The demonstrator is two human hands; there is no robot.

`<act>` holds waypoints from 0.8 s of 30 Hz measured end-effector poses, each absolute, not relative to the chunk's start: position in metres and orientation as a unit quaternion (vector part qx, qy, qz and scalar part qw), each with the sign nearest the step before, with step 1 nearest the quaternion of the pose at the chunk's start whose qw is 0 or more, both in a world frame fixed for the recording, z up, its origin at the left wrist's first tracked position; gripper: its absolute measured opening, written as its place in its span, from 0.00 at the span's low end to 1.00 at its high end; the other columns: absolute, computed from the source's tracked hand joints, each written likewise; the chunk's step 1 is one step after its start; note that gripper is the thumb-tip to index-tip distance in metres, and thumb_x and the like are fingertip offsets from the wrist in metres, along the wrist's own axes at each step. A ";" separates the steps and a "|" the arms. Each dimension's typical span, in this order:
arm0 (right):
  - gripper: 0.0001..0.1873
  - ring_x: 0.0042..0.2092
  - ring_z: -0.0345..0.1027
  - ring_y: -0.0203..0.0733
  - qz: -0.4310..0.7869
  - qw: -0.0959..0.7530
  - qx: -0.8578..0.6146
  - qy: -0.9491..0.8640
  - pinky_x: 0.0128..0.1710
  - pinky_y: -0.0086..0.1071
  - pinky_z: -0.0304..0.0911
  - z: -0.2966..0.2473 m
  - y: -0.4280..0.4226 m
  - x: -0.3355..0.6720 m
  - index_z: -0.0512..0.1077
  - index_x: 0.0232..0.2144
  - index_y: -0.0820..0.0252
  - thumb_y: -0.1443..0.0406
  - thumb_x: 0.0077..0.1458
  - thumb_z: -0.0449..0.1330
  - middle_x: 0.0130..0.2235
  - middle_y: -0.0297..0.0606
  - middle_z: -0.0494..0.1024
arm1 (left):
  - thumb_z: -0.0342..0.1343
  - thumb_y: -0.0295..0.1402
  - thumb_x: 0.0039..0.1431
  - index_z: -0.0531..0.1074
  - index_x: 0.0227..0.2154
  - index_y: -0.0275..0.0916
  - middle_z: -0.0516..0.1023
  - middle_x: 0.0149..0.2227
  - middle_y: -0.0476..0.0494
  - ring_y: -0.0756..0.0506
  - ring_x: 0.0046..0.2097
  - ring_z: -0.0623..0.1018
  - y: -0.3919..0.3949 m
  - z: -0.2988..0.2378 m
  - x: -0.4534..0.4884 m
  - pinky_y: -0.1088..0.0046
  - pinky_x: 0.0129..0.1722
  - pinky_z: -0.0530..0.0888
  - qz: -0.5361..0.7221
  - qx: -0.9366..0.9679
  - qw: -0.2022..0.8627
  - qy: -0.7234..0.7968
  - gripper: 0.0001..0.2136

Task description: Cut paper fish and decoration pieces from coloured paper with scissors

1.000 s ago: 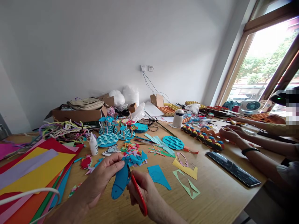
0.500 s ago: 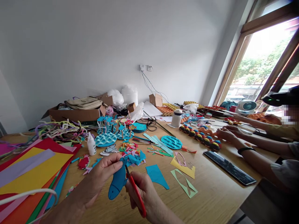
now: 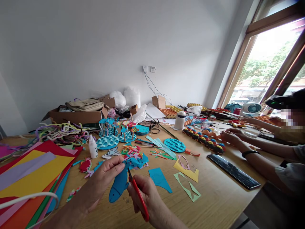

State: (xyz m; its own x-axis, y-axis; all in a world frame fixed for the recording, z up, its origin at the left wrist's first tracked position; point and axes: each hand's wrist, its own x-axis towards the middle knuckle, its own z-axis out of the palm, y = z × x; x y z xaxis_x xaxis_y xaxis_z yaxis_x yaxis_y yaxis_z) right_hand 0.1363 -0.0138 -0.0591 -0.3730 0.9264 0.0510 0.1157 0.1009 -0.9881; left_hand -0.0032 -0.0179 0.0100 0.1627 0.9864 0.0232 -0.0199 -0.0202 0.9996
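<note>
My left hand (image 3: 108,173) pinches a blue paper fish (image 3: 117,186) near its tail, its head hanging down toward me. Red-handled scissors (image 3: 140,198) are gripped in my right hand (image 3: 147,194), their dark blades beside the fish's right edge near the tail. The fish has drawn dark lines and an eye. Behind my hands lies a heap of blue and coloured paper scraps (image 3: 135,160). To the right rest a blue paper offcut (image 3: 159,179) and a green offcut (image 3: 187,186) with a cut-out opening.
Stacked coloured paper (image 3: 35,171) lies at left, with a white glue bottle (image 3: 92,148) and pipe cleaners (image 3: 62,132) behind. A white cable (image 3: 28,197) crosses the lower left. At right are a black tablet-like slab (image 3: 233,171) and other people's arms (image 3: 252,149).
The fish's head has swung slightly left, away from the scissors. My hands stay nearly in place, my left thumb and fingers still on the fish.
</note>
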 end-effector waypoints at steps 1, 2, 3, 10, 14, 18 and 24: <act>0.17 0.13 0.53 0.25 0.530 0.380 -0.409 -0.638 0.09 0.17 0.46 -0.057 -0.014 0.137 0.59 0.19 0.62 0.56 0.51 0.52 0.14 0.25 0.57 | 0.54 0.37 0.50 0.69 0.23 0.39 0.62 0.21 0.54 0.51 0.26 0.60 -0.017 0.009 -0.004 0.76 0.28 0.60 0.467 0.543 0.536 0.447 0.08; 0.17 0.13 0.53 0.25 0.530 0.378 -0.408 -0.640 0.09 0.17 0.46 -0.055 -0.015 0.137 0.59 0.19 0.62 0.55 0.51 0.52 0.14 0.25 0.57 | 0.54 0.37 0.49 0.69 0.22 0.38 0.61 0.21 0.54 0.51 0.26 0.60 -0.017 0.009 -0.004 0.76 0.27 0.59 0.467 0.545 0.534 0.447 0.08; 0.18 0.13 0.52 0.25 0.530 0.378 -0.406 -0.641 0.10 0.17 0.46 -0.052 -0.016 0.137 0.59 0.19 0.62 0.54 0.50 0.52 0.15 0.25 0.57 | 0.54 0.38 0.49 0.69 0.22 0.38 0.61 0.20 0.54 0.51 0.26 0.59 -0.016 0.008 -0.005 0.76 0.27 0.59 0.466 0.546 0.533 0.448 0.08; 0.21 0.14 0.53 0.25 0.537 0.386 -0.396 -0.637 0.11 0.18 0.48 -0.042 -0.019 0.138 0.58 0.19 0.61 0.50 0.48 0.53 0.15 0.26 0.57 | 0.55 0.37 0.48 0.68 0.22 0.38 0.60 0.22 0.54 0.52 0.26 0.57 -0.014 0.007 -0.004 0.77 0.25 0.59 0.457 0.540 0.565 0.425 0.08; 0.22 0.13 0.52 0.25 0.533 0.387 -0.393 -0.641 0.10 0.18 0.46 -0.046 -0.019 0.139 0.58 0.19 0.61 0.49 0.49 0.52 0.14 0.26 0.57 | 0.56 0.37 0.49 0.67 0.21 0.38 0.58 0.21 0.55 0.52 0.26 0.56 -0.014 0.006 -0.005 0.78 0.25 0.58 0.453 0.537 0.572 0.423 0.08; 0.22 0.13 0.51 0.25 0.546 0.383 -0.388 -0.636 0.10 0.18 0.47 -0.050 -0.018 0.139 0.58 0.19 0.61 0.49 0.48 0.53 0.14 0.25 0.56 | 0.56 0.37 0.49 0.68 0.24 0.39 0.60 0.23 0.54 0.52 0.26 0.58 -0.012 0.000 -0.010 0.78 0.25 0.59 0.445 0.537 0.579 0.422 0.07; 0.18 0.13 0.52 0.25 0.559 0.367 -0.388 -0.634 0.10 0.17 0.48 -0.047 -0.021 0.142 0.59 0.19 0.62 0.55 0.51 0.51 0.14 0.25 0.56 | 0.58 0.37 0.48 0.72 0.28 0.41 0.65 0.26 0.53 0.51 0.31 0.63 -0.010 -0.004 -0.017 0.78 0.31 0.63 0.440 0.525 0.585 0.434 0.06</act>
